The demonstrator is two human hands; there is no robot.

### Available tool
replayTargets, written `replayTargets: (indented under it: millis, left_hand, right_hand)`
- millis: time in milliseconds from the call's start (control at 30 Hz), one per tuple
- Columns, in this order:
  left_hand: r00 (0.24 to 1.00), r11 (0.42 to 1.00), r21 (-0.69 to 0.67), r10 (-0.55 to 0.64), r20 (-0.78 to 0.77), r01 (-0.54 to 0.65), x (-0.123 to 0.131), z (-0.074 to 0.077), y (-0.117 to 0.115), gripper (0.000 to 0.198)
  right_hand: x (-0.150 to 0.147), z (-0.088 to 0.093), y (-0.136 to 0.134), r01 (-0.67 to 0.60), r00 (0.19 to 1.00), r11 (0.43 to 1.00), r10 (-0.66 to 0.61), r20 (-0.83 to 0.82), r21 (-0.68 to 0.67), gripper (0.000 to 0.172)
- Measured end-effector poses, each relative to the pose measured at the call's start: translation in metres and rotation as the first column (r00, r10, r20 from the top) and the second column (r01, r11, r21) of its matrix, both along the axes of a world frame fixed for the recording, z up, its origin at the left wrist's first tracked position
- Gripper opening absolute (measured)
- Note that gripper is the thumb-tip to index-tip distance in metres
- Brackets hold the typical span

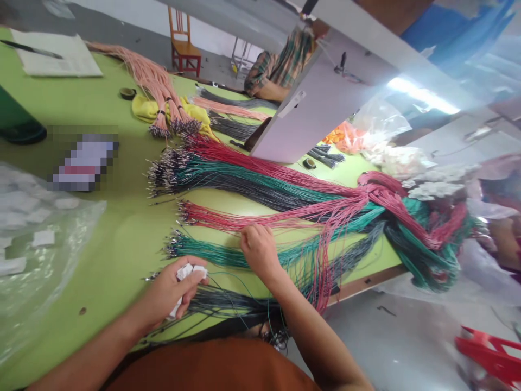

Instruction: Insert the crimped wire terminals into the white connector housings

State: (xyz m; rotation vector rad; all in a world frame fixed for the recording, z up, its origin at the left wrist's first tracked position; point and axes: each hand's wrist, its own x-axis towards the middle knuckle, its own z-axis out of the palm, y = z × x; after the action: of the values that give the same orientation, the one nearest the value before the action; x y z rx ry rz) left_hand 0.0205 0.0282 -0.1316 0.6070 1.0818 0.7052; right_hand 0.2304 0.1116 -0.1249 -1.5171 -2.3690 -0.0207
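Observation:
My left hand [163,296] is curled around several small white plastic connectors [185,271], with thin green and black wires running off to the right from its fingertips. Over the bundles rests my right hand [260,248], its fingers closed at the lower edge of the red wires [211,215]; what is between them is hidden. Green wires [211,252] with metal-tipped ends pass beneath that hand. Nearer my body, loose black wires [240,305] stretch along the table edge. A thicker bundle of red, green and black wires [244,176] lies farther back.
At left are a clear bag [87,222] of white connectors, a blurred-out phone [85,165] and a pad [61,60] with a pen. Peach wires [142,70] lie on yellow cloth [144,108]. A pale panel [301,108] stands behind, with another person's arm [272,89] beyond.

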Motion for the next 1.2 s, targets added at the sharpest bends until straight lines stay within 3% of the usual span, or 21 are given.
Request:
replayTargets:
  millis: [67, 133, 200, 267, 433, 933, 1200]
  left_hand:
    - [1.000, 1.000, 0.002, 0.008, 0.006, -0.008, 0.000, 0.002, 0.000, 0.040]
    - [1.000, 1.000, 0.004, 0.010, 0.010, -0.010, 0.000, 0.001, 0.000, 0.041]
    - [1.000, 1.000, 0.012, -0.001, 0.019, 0.001, -0.001, 0.000, -0.002, 0.041]
    - [1.000, 1.000, 0.025, -0.011, 0.026, 0.010, -0.002, -0.002, -0.002, 0.039]
    - [0.999, 0.999, 0.029, -0.024, 0.033, 0.024, -0.003, -0.002, -0.001, 0.036]
    - [1.000, 0.999, 0.039, -0.003, 0.024, 0.002, -0.004, -0.008, -0.002, 0.035]
    - [0.999, 1.000, 0.001, -0.011, 0.047, 0.011, -0.005, -0.003, 0.001, 0.032]
  right_hand:
    - [-0.003, 0.011, -0.010, -0.017, 0.983, 0.999, 0.012, -0.182, -0.028, 0.016]
    - [-0.010, 0.022, -0.023, -0.135, 0.930, 0.983, 0.082, -0.359, -0.126, 0.015]
    - [-0.020, 0.029, -0.036, -0.298, 0.854, 0.923, 0.143, -0.500, -0.244, 0.014]
    - [-0.029, 0.031, -0.046, -0.365, 0.813, 0.872, 0.126, -0.569, -0.328, 0.012]
    - [-0.031, 0.025, -0.053, -0.226, 0.842, 0.891, -0.024, -0.539, -0.393, 0.012]
    - [-0.030, 0.025, -0.061, -0.195, 0.860, 0.900, -0.035, -0.510, -0.391, 0.015]
    - [-0.030, 0.023, -0.056, -0.205, 0.850, 0.898, -0.035, -0.526, -0.390, 0.015]
